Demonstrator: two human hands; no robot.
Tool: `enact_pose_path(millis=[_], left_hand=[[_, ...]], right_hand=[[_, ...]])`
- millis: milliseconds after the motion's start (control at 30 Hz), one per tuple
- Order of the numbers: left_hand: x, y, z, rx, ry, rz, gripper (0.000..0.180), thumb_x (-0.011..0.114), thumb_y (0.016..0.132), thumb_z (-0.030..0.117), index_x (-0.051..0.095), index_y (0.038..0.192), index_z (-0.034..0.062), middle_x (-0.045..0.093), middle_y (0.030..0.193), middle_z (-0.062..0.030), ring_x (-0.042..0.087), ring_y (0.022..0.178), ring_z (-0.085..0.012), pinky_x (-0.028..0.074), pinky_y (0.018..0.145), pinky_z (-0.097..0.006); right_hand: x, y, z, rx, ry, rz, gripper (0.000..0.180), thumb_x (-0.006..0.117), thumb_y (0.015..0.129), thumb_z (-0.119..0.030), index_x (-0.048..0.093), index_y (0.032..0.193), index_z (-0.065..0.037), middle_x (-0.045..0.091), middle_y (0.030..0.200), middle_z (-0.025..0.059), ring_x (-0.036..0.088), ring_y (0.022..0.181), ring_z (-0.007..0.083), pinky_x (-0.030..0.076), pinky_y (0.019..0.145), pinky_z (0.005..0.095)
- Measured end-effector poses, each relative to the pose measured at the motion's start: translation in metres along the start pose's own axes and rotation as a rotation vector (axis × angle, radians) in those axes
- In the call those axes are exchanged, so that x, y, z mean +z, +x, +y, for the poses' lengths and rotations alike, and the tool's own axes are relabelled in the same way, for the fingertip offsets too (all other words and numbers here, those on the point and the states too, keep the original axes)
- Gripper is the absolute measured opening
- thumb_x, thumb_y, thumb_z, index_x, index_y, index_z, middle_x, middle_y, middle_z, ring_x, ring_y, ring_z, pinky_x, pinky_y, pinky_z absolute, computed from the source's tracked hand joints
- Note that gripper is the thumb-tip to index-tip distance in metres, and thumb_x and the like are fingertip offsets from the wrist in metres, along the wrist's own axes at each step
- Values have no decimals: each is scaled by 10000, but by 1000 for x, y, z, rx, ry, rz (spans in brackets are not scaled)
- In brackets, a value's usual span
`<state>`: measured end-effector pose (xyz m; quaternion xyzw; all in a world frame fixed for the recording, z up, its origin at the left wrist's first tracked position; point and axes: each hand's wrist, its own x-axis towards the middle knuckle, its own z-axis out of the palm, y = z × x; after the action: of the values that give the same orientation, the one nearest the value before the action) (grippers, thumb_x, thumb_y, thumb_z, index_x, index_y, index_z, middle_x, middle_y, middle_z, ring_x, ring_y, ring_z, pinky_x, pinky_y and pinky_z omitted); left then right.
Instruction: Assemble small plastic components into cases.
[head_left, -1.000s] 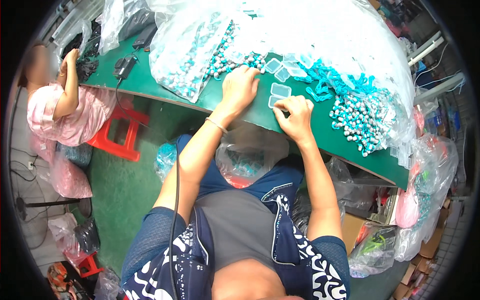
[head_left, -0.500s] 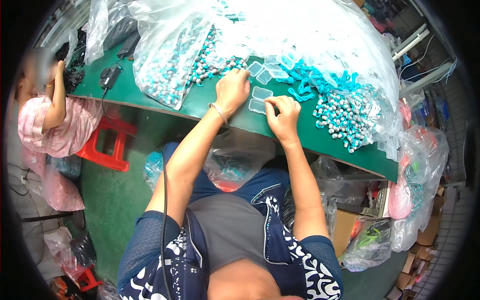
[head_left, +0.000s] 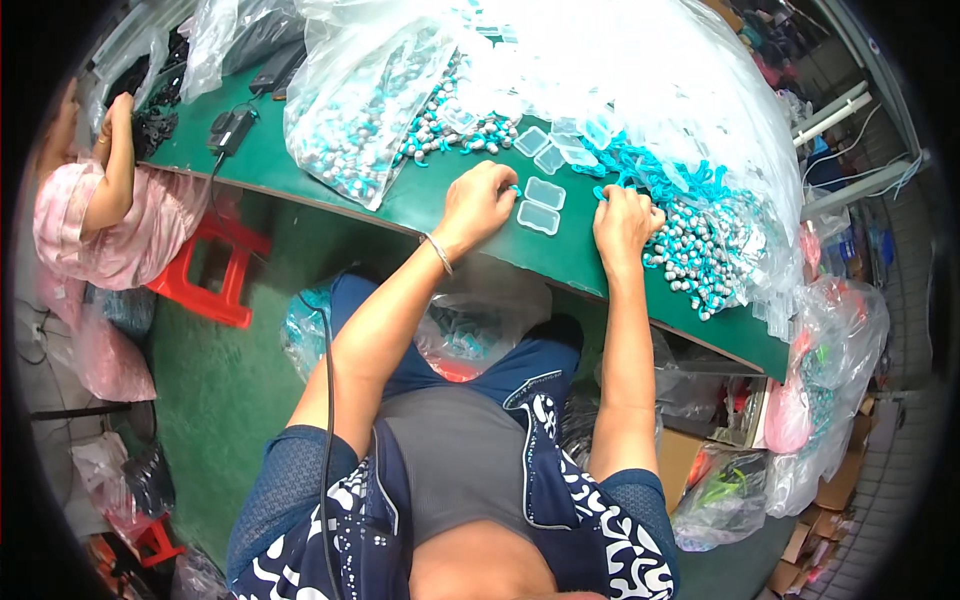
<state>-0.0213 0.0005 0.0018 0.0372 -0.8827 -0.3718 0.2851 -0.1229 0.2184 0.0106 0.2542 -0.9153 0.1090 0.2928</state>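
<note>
A small clear plastic box [head_left: 539,206] lies opened flat near the table's front edge, its two halves facing up. Just left of it, my left hand [head_left: 480,207] is closed in a pinch on a small teal piece [head_left: 516,190] that shows at the fingertips. To the right of the box, my right hand [head_left: 625,228] is closed, with the end of a teal cord [head_left: 600,192] at its fingertips. Beside that hand lie a heap of teal cords [head_left: 640,160] and a pile of grey-and-teal bead-like pieces [head_left: 700,250].
More clear boxes [head_left: 550,155] sit behind the opened one. A clear bag [head_left: 360,140] of similar beads lies at left, and a large plastic sheet [head_left: 700,80] covers the back of the green table [head_left: 260,190]. Another person [head_left: 110,220] sits at far left near a red stool [head_left: 215,265].
My right hand has left the clear box and moved right to the teal cords. My left hand has shifted nearer the box, a teal piece now showing at its fingertips.
</note>
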Motion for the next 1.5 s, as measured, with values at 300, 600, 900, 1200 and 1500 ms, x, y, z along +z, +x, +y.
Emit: enact_pose_path(millis=[300,600,900,1200,1500], left_hand=[[-1,0,1,-13,-10,9,143,695,786,119,668,922,86,633,850,-84,636,764,-264,506,684,-389],[-2,-1,1,-5,-30,11,154,706,789,114,667,935,84,635,848,-84,645,778,-257,509,691,-373],[3,0,-2,26,-12,39,140,698,779,111,670,914,87,642,837,-77,650,760,-254,516,669,-371],[3,0,-5,21,12,11,152,711,790,111,680,934,75,655,838,-80,655,724,-231,518,656,-353],[2,2,1,21,22,-7,138,687,803,119,669,933,77,653,859,-97,657,798,-277,512,692,-398]], right_hand=[[-21,-2,-19,81,433,-51,143,690,749,-88,686,883,-138,677,883,14,606,874,211,358,873,415],[-24,-8,-57,-250,512,-122,140,763,739,-136,708,865,-159,646,883,-27,603,922,182,348,908,400],[-21,-16,-54,-166,493,-86,89,764,744,-157,719,820,-156,627,834,-13,591,883,198,358,862,412],[-38,-19,-37,-132,410,84,100,722,797,-179,708,896,-173,670,887,-17,609,909,203,358,880,415],[-44,-38,49,80,-186,-60,170,742,756,-197,700,907,-132,674,873,40,591,927,254,319,897,521]])
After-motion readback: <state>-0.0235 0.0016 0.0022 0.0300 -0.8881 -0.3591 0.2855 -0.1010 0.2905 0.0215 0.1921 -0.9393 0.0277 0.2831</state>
